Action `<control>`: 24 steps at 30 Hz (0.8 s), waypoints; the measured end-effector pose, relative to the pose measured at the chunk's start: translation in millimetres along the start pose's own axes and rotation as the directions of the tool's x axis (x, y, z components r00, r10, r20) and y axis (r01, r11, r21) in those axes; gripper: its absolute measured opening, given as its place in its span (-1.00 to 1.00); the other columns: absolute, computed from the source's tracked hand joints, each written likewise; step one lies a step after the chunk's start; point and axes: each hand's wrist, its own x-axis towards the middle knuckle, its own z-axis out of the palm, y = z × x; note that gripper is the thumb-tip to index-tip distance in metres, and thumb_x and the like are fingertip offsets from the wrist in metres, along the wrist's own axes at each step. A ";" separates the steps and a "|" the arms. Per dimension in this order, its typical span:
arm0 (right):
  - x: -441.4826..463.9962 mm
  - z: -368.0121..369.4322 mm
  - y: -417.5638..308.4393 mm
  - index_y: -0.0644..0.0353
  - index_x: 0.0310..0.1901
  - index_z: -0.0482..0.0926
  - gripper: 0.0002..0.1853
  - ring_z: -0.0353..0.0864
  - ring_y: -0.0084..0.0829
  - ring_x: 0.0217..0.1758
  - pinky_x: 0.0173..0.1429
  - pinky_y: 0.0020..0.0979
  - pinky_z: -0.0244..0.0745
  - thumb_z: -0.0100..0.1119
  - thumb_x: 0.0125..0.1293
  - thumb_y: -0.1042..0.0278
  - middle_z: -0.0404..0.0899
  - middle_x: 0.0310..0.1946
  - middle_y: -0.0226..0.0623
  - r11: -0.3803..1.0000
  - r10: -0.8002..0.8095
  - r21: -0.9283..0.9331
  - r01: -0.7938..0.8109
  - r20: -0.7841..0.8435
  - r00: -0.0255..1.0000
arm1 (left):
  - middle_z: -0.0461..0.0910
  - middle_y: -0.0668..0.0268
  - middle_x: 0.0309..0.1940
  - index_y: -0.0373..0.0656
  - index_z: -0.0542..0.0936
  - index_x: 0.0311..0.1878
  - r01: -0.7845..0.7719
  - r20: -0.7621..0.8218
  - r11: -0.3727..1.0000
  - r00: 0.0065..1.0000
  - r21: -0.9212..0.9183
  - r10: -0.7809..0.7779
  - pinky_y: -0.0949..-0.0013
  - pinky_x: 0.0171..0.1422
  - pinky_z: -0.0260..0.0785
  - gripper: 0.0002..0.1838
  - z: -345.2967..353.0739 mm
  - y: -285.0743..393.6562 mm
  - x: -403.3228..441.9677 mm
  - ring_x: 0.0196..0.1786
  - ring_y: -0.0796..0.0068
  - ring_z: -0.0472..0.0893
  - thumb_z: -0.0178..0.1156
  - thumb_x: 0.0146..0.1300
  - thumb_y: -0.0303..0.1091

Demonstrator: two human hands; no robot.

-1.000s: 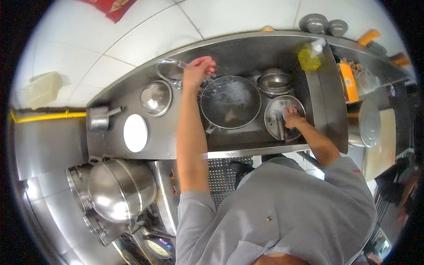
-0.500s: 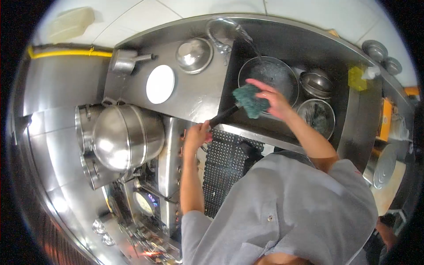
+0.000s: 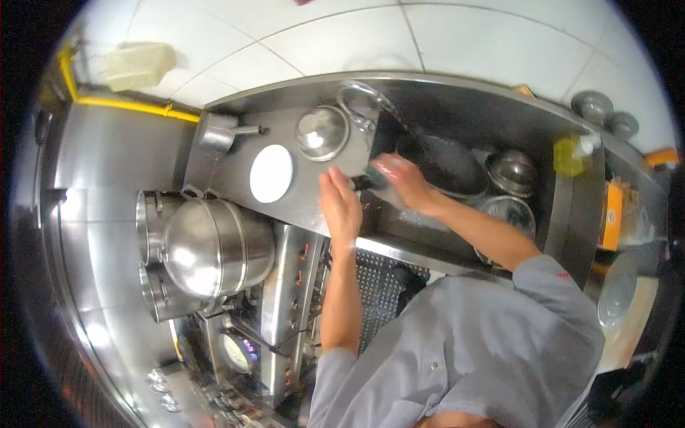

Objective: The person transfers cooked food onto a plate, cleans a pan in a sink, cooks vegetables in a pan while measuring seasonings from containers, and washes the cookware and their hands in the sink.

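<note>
My left hand (image 3: pixel 341 207) is at the end of a black handle (image 3: pixel 361 182), over the edge between the steel counter and the sink; its fingers look fairly straight against the handle. My right hand (image 3: pixel 408 187), smeared by motion, is closed around a green scouring pad (image 3: pixel 377 177) pressed on the handle. The handle points toward a wide round pan (image 3: pixel 453 167) in the sink, under a thin stream from the faucet (image 3: pixel 357 93). My right hand and the pad hide where handle and pan meet.
Metal bowls (image 3: pixel 512 172) sit in the sink's right side. A white plate (image 3: pixel 271 173), a steel bowl (image 3: pixel 322 134) and a small saucepan (image 3: pixel 217 133) lie on the counter. Large steel pots (image 3: pixel 207 246) stand left, near the stove (image 3: pixel 285 307). A yellow sponge (image 3: pixel 569 157) rests right.
My right hand and the pad have moved left along the handle, close to my left hand. My left hand's fingers have straightened. The pan looks darker and more tilted. The view has shifted.
</note>
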 end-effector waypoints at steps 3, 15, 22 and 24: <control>35.0 -13.3 -37.3 0.23 -0.04 0.49 -0.63 0.59 -0.03 -0.09 -0.01 -0.14 0.53 0.19 0.06 0.44 0.59 -0.20 -0.03 0.988 -0.007 0.153 0.031 -0.158 0.987 | 0.48 0.04 -0.46 -0.36 0.42 -0.24 0.056 0.088 0.995 0.994 0.077 -0.062 0.18 -0.19 0.33 -0.53 4.2 23.5 12.5 -0.40 0.26 0.43 -0.19 0.51 -0.06; -143.3 -118.8 12.9 0.30 0.01 0.56 -0.39 0.55 -0.02 0.08 0.20 -0.14 0.42 0.48 -0.07 0.15 0.59 -0.07 0.02 0.678 0.734 -0.152 -0.719 0.101 0.671 | 0.50 0.34 -0.63 -0.28 0.51 -0.24 0.291 0.072 0.952 0.956 -0.095 -0.285 0.50 -0.55 0.25 -0.61 -18.5 -121.8 37.9 -0.62 0.60 0.47 0.39 0.14 -0.15; -108.8 -108.8 54.6 0.27 -0.17 0.65 -0.67 0.64 -0.18 -0.18 -0.08 -0.25 0.50 0.26 0.20 0.15 0.65 -0.30 -0.08 0.672 0.720 -0.040 -0.740 0.268 0.640 | 0.55 0.01 -0.03 -0.23 0.54 -0.07 -0.048 0.075 0.873 0.997 0.486 0.013 0.16 0.00 0.44 -0.42 -6.3 -151.7 32.0 -0.04 0.10 0.57 0.51 -0.08 -0.06; -44.5 -75.9 73.5 0.30 -0.34 0.62 -0.73 0.57 -0.54 -0.46 -0.31 -0.44 0.48 0.12 0.33 0.24 0.60 -0.53 -0.31 0.715 0.603 0.243 -0.656 0.262 0.754 | 0.49 0.01 0.05 -0.22 0.54 -0.07 -0.204 0.055 0.763 0.975 0.614 0.216 0.14 0.05 0.42 -0.47 13.2 -112.2 23.4 0.03 0.06 0.53 0.48 -0.05 -0.12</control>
